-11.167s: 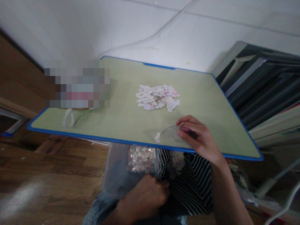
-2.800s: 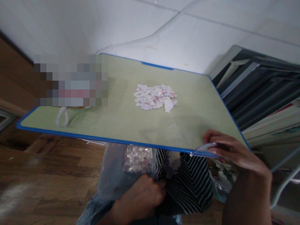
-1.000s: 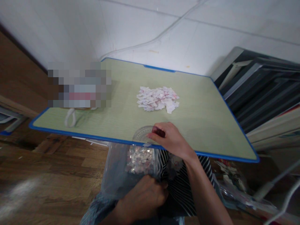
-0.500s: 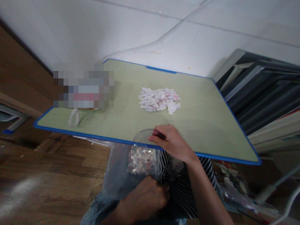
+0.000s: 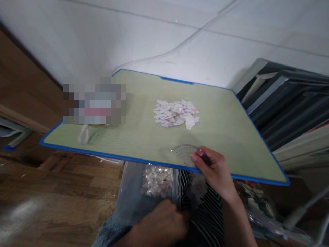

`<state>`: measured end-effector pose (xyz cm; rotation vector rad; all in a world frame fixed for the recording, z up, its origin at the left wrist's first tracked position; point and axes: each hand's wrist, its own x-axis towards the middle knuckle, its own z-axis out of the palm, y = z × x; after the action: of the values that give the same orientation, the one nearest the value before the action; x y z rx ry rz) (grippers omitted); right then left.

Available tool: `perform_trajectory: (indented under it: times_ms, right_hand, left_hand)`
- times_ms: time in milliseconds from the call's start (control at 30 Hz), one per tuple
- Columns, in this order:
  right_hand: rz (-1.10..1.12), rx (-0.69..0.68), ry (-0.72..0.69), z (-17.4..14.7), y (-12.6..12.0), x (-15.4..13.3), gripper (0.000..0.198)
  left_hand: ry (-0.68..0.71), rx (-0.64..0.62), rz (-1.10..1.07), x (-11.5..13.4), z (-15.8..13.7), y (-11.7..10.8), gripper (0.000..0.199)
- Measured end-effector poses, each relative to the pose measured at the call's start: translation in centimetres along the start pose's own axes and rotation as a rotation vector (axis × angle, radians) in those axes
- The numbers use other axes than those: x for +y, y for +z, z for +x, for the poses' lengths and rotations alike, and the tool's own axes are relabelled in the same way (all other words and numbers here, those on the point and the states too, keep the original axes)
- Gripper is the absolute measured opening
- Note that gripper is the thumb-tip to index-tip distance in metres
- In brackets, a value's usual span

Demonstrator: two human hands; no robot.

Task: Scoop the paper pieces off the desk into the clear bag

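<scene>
Looks part-way, shiny bits (image 5: 158, 180) already in the clear bin (image 5: 131, 183), heap of paper scraps (image 5: 176, 114) left mid-table (image 5: 136, 137), right hand (image 5: 217, 171) fingers pinching the protractor (image 5: 183, 151) near the front edge, left hand (image 5: 164, 221) curled by the bin, can't tell if gripping.

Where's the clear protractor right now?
The head view shows the protractor right of centre, held by the right hand near the front edge of the table, in front of the paper pile.
</scene>
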<state>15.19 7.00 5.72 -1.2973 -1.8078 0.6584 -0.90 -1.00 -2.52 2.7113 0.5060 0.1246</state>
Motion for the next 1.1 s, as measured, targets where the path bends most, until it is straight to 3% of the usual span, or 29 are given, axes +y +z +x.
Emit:
perform_trajectory:
  times_ms: [233, 467, 767, 933, 1100]
  right_hand:
    - [-0.064, 0.077, 0.03, -1.4, -0.5, 0.0, 0.029]
    - [-0.042, 0.018, 0.045, -1.6, -1.8, 0.5, 0.028]
    - [0.106, 0.213, 0.101, 4.2, -5.5, 4.2, 0.026]
    - [-0.002, 0.27, 0.047, 5.6, -4.6, 5.5, 0.026]
    - [-0.102, 0.211, -0.04, 5.8, -3.8, 5.2, 0.023]
  left_hand:
    - [0.031, -0.046, 0.006, -0.7, -0.3, -0.5, 0.017]
    - [0.033, -0.126, 0.055, -1.0, -0.1, -2.5, 0.016]
    - [-0.144, -0.156, 0.051, 0.4, 0.4, -2.1, 0.012]
    - [-0.139, -0.13, 0.062, 0.4, 0.2, -1.8, 0.01]
    - [-0.108, -0.064, 0.058, 0.1, 0.0, -1.7, 0.011]
